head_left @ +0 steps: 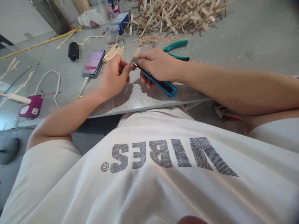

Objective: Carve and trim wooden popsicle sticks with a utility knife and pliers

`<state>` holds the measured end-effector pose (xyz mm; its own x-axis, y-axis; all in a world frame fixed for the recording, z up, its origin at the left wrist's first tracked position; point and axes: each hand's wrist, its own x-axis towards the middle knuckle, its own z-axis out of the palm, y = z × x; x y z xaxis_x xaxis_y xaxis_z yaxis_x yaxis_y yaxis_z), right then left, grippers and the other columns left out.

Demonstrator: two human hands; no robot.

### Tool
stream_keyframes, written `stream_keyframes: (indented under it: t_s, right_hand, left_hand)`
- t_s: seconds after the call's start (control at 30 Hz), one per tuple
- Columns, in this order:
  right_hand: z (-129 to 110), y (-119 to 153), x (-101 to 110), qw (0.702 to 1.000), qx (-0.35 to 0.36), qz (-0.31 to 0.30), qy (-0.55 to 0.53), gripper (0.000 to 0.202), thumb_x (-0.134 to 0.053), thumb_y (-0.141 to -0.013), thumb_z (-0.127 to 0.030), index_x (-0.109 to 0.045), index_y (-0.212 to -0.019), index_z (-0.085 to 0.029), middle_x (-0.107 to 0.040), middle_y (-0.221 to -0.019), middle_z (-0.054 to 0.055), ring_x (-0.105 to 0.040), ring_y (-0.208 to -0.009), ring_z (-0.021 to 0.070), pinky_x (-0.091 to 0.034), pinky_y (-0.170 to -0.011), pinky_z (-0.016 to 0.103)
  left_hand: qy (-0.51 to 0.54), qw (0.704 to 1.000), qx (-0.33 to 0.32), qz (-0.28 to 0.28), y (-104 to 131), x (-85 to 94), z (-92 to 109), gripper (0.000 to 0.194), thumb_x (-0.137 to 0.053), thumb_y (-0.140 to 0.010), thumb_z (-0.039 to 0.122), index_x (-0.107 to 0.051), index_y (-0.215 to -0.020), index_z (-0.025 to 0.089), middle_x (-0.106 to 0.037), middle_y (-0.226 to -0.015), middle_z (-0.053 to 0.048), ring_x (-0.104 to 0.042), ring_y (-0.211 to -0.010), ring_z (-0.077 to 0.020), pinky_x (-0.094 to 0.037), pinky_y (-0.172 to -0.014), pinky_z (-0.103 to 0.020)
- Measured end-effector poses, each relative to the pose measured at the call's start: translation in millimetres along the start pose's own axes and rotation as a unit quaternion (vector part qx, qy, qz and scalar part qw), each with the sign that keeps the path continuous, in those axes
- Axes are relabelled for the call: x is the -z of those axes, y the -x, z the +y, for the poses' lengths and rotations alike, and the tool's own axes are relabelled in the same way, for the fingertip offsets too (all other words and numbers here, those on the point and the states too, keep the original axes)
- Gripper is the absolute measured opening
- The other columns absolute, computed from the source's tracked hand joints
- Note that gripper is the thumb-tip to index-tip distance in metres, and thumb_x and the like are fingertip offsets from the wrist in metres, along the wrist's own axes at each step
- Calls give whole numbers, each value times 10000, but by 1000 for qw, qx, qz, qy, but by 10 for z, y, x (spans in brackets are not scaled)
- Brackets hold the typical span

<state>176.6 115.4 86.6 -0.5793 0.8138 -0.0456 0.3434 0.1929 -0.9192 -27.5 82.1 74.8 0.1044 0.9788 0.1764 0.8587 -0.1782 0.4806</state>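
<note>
My left hand pinches the lower end of a pale wooden stick, which slants up and to the right. My right hand is wrapped round a blue utility knife. Its blade end meets the stick between my two hands, and my right fingertips are close to the stick. Just beyond my left hand lies a small stack of wooden sticks. Pliers with green handles rest on the table behind my right wrist.
A large heap of sticks and wood shavings lie at the back. Left of my hands are a phone, a black case, a white cable and a purple power socket. The table's edge runs near my shirt.
</note>
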Motion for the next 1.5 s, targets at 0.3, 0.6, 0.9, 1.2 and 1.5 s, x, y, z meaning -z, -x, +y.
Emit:
stream_keyframes:
  t_s: [0.3,0.6,0.9,1.2,1.5]
  right_hand:
    - [-48,48,38,999,48,7,-4,354,-349,-1203,-61,-575,-990,-232,-648,-601,-75,-597,-411,134,-507,-423,211]
    - [142,36,173,969,238,-13,63,239,-436,-1225,-169,-589,-1049,-221,-680,-709,-56,-612,-463,113,-459,-439,210]
    - [254,63,161,926,363,-5,106,435,-448,-1262,-553,-644,-1137,-185,-719,-785,-9,-616,-523,89,-448,-529,221]
    - [260,143,143,936,328,10,128,501,-425,-1221,-679,-599,-1043,-244,-752,-787,19,-663,-560,141,-483,-550,278]
    - [260,187,90,929,358,-8,92,579,-455,-1197,-771,-560,-971,-248,-737,-745,20,-652,-525,153,-468,-514,316]
  left_hand:
    - [103,994,-5,-45,-76,24,-42,512,-463,-1040,823,-598,-1225,365,-833,-1004,-18,-696,-1004,-252,-550,-880,-486]
    - [235,970,-33,-58,-158,-46,-215,588,-594,-981,934,-584,-1030,348,-741,-881,8,-682,-958,-209,-529,-750,-373]
    - [550,819,-117,-111,-251,-185,-293,707,-1101,-668,628,-510,-745,248,-626,-677,79,-577,-524,-65,-481,-491,-225]
    - [467,880,-56,-69,-107,-121,-181,498,-1031,-884,392,-579,-815,193,-621,-699,76,-719,-613,-86,-555,-578,-195]
    - [536,822,-172,-83,1,-204,-106,656,-1081,-718,642,-594,-789,208,-664,-714,40,-722,-615,-135,-571,-517,-252]
